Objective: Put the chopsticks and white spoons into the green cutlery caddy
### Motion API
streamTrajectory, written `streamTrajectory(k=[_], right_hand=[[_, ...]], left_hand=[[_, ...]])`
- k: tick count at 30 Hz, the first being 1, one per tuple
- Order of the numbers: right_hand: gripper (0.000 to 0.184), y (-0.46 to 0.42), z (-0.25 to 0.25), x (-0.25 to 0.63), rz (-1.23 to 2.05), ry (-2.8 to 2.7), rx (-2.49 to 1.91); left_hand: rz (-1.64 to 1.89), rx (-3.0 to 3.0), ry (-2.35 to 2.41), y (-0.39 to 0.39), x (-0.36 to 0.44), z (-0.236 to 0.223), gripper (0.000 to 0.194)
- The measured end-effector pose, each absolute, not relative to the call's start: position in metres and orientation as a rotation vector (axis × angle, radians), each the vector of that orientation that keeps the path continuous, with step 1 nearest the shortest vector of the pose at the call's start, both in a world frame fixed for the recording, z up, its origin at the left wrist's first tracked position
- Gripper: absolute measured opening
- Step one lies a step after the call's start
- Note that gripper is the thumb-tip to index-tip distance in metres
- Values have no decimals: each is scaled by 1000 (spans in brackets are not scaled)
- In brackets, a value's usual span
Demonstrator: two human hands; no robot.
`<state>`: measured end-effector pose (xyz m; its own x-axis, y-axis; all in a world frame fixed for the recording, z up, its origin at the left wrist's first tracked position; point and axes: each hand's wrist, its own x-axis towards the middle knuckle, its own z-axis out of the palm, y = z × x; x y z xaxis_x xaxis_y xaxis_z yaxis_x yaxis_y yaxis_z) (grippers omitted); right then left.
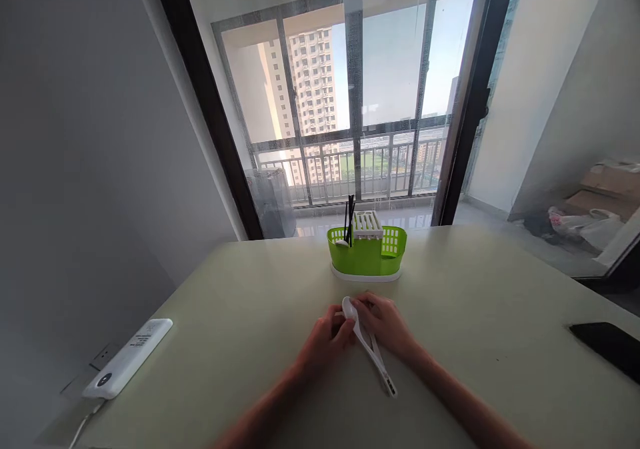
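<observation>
Two bare hands, working close together at the middle of one pale table [240, 309]. Left hand [330, 337] is curling its fingers and thumb about the bowl end of one white spoon [369, 350]; right hand [383, 320] is grasping the same end from the other side, fingertips meeting the bowl. The spoon is lying aslant, bowl pointing away, handle running back toward the person. One second white strip [377, 346] is showing along the handle; whether it is another spoon, cannot tell.

Just beyond the hands, one green basket [355, 260] is standing upright on one white base [366, 278]. Several black sticks [350, 217], at least three, are rising from its left part; exact count unclear. One white piece [343, 242] is sitting beside them. One white slotted rack [367, 224] is resting high at the basket's middle.

Far left: one white power strip [131, 361], one cable [86, 426] trailing from its near end. Far right: one dark flat object [607, 348] is lying near the table edge.
</observation>
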<state>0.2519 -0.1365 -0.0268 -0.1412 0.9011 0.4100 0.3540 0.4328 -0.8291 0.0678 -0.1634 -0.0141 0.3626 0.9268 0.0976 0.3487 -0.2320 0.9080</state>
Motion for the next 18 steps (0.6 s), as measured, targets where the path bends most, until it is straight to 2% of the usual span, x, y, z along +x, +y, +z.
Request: streamTrajectory(k=[4,13,18], right_hand=[[39,-138,-26,251,686,-1722,-1073],[39,-136,-28,258,560,-1661,-1179],[35,-136,-30,262,430,-1726,-1201]], left_hand=[[853,1769,1157,-160,69,-17,42],[943,1533,1136,-150,54,-18,57],[1265,1394,1150,-142,41,6,56]])
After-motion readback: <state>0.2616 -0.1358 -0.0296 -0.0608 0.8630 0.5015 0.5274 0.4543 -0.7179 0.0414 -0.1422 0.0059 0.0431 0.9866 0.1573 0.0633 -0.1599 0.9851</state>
